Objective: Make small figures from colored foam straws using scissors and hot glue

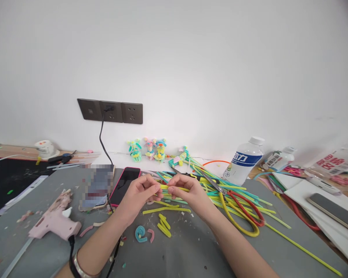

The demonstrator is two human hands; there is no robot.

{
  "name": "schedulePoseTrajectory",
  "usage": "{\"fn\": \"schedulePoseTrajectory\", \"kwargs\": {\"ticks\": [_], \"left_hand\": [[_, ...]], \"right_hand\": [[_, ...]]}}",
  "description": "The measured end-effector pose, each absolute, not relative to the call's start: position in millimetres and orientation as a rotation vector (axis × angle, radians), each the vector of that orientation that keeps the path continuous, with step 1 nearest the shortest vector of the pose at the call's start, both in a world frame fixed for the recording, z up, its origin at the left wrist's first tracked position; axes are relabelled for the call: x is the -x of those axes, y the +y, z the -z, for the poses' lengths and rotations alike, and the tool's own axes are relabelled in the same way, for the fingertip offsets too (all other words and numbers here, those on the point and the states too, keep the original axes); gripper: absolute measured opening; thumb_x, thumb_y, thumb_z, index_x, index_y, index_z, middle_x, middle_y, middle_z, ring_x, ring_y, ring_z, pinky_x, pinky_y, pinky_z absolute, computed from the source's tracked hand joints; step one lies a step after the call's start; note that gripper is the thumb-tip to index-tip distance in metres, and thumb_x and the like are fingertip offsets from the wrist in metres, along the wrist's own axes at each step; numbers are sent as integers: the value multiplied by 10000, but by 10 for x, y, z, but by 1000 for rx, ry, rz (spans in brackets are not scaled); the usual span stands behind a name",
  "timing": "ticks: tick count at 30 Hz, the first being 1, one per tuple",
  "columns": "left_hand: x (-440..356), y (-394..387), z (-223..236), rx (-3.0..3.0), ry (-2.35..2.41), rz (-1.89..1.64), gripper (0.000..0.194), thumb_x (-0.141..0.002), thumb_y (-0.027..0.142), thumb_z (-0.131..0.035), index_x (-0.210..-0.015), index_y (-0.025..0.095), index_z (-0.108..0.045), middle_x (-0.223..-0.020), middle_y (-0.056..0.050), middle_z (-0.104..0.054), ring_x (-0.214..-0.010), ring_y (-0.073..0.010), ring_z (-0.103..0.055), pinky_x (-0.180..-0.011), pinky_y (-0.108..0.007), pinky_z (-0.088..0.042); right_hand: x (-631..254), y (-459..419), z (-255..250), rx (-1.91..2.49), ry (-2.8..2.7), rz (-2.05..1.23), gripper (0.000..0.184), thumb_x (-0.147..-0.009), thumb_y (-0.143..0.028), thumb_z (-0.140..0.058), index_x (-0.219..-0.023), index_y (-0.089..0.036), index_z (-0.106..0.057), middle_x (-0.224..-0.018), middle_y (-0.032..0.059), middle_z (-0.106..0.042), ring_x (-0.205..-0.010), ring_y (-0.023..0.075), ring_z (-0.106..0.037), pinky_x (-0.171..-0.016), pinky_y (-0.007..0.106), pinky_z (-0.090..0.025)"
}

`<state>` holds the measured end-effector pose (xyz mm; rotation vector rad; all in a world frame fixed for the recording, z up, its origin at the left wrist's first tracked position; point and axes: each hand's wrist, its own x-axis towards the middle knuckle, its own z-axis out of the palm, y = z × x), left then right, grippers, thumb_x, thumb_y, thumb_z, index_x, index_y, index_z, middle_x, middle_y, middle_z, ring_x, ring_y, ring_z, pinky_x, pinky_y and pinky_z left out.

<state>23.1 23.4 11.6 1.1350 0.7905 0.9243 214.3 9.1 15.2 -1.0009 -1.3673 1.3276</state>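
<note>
Between my two hands is a yellow pipe cleaner (164,187), pinched at both sides. My left hand (143,190) closes thumb and fingertips on its left part. My right hand (187,189) grips it just to the right, fingers curled, only a small gap between the hands. Beneath and behind them lies a pile of yellow and teal pipe cleaners (266,226). Nearer me on the grey mat are short folded yellow pieces (164,225), a blue curled piece (140,234) and a small pink curved piece (151,235).
Scissors (240,213) with red and yellow handles rest on the pile. A pink glue gun (56,222) lies left, its cord passing under my left arm. Phones (124,185), a white bottle (245,160) and small pipe-cleaner figures (160,150) stand or lie towards the wall.
</note>
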Motion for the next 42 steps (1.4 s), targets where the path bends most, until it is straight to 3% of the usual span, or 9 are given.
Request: {"fn": "schedulePoseTrajectory", "kwargs": {"ticks": [6,11,16,24,26,29,33,42], "left_hand": [[-231,221,-136,-1108,776,-877,336,-737,418,-808,-708,156,-598,-700,-16,-708,-636,-94,-637,-620,-191,-517],[-225,234,-109,-1137,775,-881,354,-701,430,-830,-710,156,-607,-702,-19,-715,-665,-110,-661,-622,-194,-521],[-165,275,-103,-1192,768,-712,281,-769,409,-783,-779,151,-672,-801,-43,-737,-757,-135,-694,-691,-220,-540],[-121,261,-117,-1209,796,-321,238,-701,352,-818,-750,132,-741,-721,-42,-722,-600,-108,-636,-607,-223,-524],[-124,258,-105,-1221,796,-262,235,-681,346,-822,-736,131,-744,-666,-17,-682,-525,-87,-589,-539,-208,-491],[-130,249,-103,-1227,775,-162,240,-648,333,-833,-712,129,-724,-538,35,-572,-401,-44,-446,-397,-178,-337],[-139,228,-154,-1148,772,-34,303,-595,353,-855,-641,131,-654,-458,60,-491,-359,-31,-341,-351,-192,-171],[-134,245,-145,-1095,691,-64,291,-627,366,-844,-664,124,-685,-398,93,-406,-352,-25,-265,-382,-205,-175]], "right_hand": [[-2160,88,-161,1126,-1443,-1278,320,-720,-462,-781,-710,-161,-670,-673,8,-638,-608,127,-543,-577,247,-442],[-2185,93,-146,1129,-1532,-1230,264,-784,-411,-729,-710,-163,-674,-674,15,-656,-626,133,-557,-608,250,-443],[-2227,83,-175,1152,-1635,-1202,226,-802,-361,-711,-700,-163,-674,-692,21,-667,-670,150,-597,-661,259,-476],[-2272,25,-229,1100,-1861,-1483,146,-796,-295,-720,-745,-158,-719,-679,12,-686,-645,138,-614,-631,236,-469],[-2274,16,-227,1064,-1889,-1562,132,-791,-284,-726,-762,-156,-730,-677,8,-682,-639,135,-613,-625,232,-471],[-2267,-2,-215,989,-1923,-1647,115,-782,-268,-740,-773,-153,-740,-680,4,-677,-628,124,-601,-611,220,-461],[-2240,-31,-218,907,-1956,-1623,100,-785,-246,-747,-763,-148,-741,-705,8,-679,-650,121,-599,-627,214,-460],[-2220,-14,-241,863,-1991,-1470,150,-828,-285,-731,-777,-144,-731,-736,20,-669,-683,128,-578,-657,230,-457]]}}
